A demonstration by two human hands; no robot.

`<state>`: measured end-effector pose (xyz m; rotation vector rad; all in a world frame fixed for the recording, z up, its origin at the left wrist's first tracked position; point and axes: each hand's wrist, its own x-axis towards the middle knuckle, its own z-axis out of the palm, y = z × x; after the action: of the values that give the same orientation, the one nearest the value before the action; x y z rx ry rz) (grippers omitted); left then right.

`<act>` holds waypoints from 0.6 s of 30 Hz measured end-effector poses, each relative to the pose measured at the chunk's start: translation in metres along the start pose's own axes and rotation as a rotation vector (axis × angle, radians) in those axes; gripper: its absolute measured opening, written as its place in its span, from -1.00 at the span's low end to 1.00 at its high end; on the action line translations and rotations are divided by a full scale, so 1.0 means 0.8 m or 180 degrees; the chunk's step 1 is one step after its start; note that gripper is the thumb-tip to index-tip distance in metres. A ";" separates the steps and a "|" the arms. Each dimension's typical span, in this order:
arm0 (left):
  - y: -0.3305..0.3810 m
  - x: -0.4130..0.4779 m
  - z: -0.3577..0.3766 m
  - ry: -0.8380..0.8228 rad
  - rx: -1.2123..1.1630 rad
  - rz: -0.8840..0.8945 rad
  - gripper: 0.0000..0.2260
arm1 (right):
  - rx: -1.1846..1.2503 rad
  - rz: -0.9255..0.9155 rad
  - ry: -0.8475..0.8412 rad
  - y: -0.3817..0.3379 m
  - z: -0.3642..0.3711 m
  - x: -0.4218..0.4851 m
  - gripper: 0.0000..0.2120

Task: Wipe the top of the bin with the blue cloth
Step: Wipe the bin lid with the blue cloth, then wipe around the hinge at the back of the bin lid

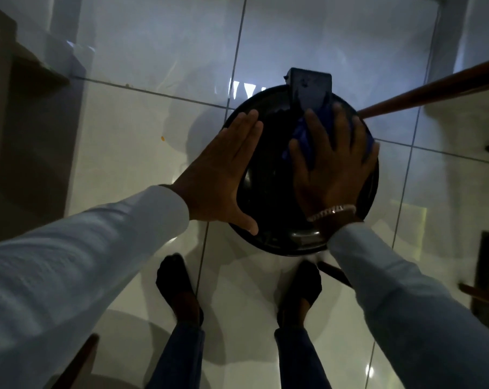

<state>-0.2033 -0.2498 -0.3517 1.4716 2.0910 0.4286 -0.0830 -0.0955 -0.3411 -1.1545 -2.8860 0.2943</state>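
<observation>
I stood over the bin [268, 197], a round black one on the white tiled floor [142, 130], and its lid filled the space just in front of my feet [178, 287]. My right hand [331, 164] lay flat on the right half of the lid with the fingers spread wide, pressing the blue cloth [302, 138] down under the palm; the cloth bunched out between my fingers and past my little finger at the rim. My left hand [220, 175] was open too, fingers straight and together, resting against the left edge of the lid with the thumb hooked over the near rim. A bracelet [331, 211] sat on my right wrist, above the pale sleeve [400, 299]. At the far side of the lid a dark hinge block [309, 88] stuck up, right beside my fingertips. A brown wooden pole [434, 88] slanted in from the right and ended close to the rim, near the cloth. A wooden shelf [32, 68] stood off to the left, well apart.
</observation>
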 end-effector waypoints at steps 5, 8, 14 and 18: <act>-0.002 0.001 0.000 -0.0032 0.0111 0.0017 0.31 | -0.0215 -0.1209 -0.0211 -0.008 0.010 -0.055 -0.47; 0.001 0.000 -0.004 -0.0121 0.0018 -0.0059 0.31 | -0.0327 -0.1561 -0.0374 0.042 0.002 -0.089 -0.51; 0.030 -0.001 -0.022 -0.0350 0.0131 -0.0355 0.34 | 0.0274 -0.0774 -0.0664 0.070 -0.032 -0.070 -0.41; 0.093 -0.002 -0.022 0.0025 0.0021 -0.0671 -0.02 | 0.1718 0.0177 0.0108 0.066 -0.072 -0.078 -0.39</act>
<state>-0.1565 -0.2240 -0.2970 1.2375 2.2269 0.3465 0.0035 -0.0910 -0.2910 -1.1116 -2.4970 0.9674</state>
